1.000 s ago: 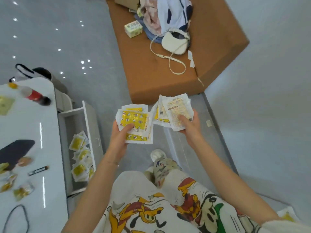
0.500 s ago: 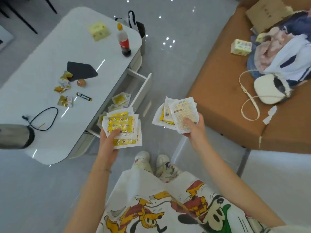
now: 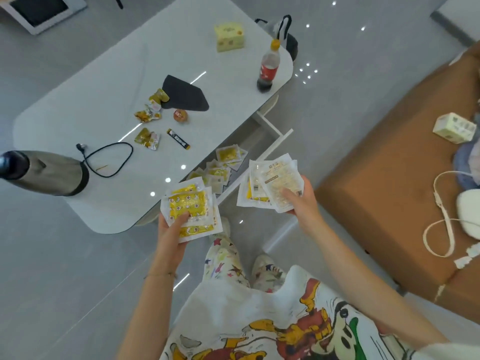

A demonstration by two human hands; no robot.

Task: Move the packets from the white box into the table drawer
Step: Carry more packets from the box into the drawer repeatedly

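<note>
My left hand (image 3: 172,231) grips a small stack of yellow-and-white packets (image 3: 191,203), thumb on top, just off the near corner of the white table (image 3: 85,107). To the right, my right hand (image 3: 301,200) holds another fan of packets (image 3: 272,181) showing their pale printed backs. Between and beyond both hands the table drawer (image 3: 281,137) stands pulled out, with several yellow packets (image 3: 228,155) lying inside. The white box is not in view.
On the table lie a steel kettle (image 3: 49,172), a black cable (image 3: 111,158), snack wrappers (image 3: 148,115), a dark cloth (image 3: 184,93), a cola bottle (image 3: 268,67) and a yellow tissue box (image 3: 230,37). A brown sofa (image 3: 389,178) with a white bag (image 3: 467,213) fills the right.
My view has swung left toward the table; the drawer now sits just beyond both hands. Each hand keeps its stack of packets, held a little wider apart.
</note>
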